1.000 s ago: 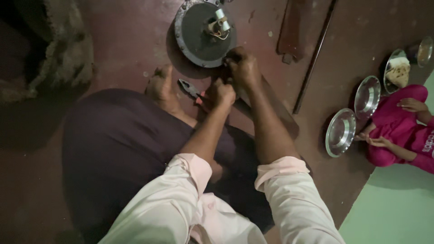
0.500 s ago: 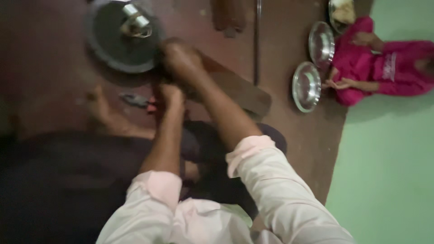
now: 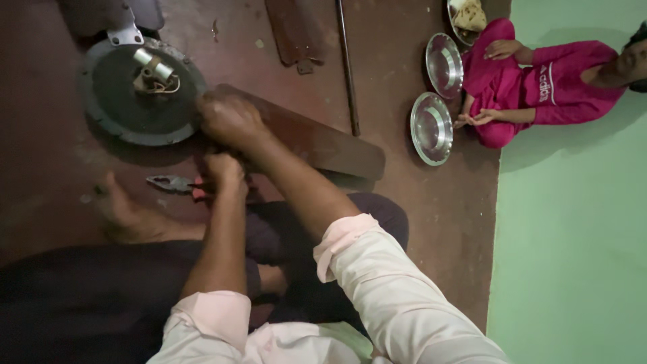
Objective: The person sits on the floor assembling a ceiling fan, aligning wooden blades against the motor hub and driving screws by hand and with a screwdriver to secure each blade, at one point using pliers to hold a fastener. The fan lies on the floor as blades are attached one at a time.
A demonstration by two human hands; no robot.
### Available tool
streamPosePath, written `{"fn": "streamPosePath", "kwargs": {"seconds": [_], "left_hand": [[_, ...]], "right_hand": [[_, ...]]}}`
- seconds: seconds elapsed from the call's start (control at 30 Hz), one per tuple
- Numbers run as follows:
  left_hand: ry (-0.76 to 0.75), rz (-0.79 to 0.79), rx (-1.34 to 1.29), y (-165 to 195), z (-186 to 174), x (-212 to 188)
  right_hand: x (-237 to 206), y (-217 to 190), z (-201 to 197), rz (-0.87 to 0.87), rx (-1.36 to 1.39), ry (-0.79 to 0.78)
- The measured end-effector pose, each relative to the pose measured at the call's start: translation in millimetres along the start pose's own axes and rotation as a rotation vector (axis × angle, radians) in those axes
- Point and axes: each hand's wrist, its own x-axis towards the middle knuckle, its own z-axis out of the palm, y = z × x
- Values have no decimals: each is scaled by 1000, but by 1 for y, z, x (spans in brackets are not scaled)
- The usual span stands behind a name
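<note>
**Two hands at the root of a fan blade**

On the floor at ten o'clock lies the round fan motor. Pliers lie just left of the left hand, whose grip is curled shut, on what I cannot tell. The right hand, nearer the motor, presses closed over the fan blade where it meets the hub. The blade's long axis runs from there toward four o'clock. Steel plates sit beside a seated person at two o'clock.

My pale pink sleeves, dark grey round fan motor with a silver shaft, dark brown fan blade, red-handled pliers, reddish-brown floor, shiny steel plates, mint-green wall
</note>
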Motion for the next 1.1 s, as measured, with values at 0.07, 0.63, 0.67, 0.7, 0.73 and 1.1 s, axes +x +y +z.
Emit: {"fn": "streamPosePath", "kwargs": {"seconds": [0.07,0.63,0.67,0.7,0.73,1.1], "left_hand": [[-31,7,-32,2,2,-3],[-60,109,-71,-10,-7,0],[-43,78,-96,-6,-7,-5],[-26,48,-122,-3,-7,-8],[-7,16,-148,-2,-8,-11],[0,31,-125,-31,-20,17]], "right_hand": [[0,0,-2,-117,-22,108],[-19,-2,5,-206,-12,195],[-19,-2,5,-207,0,187],[-18,-3,3,-194,-6,172],[-19,-3,3,-179,-10,156],[-15,-4,-1,-186,-146,35]]}}
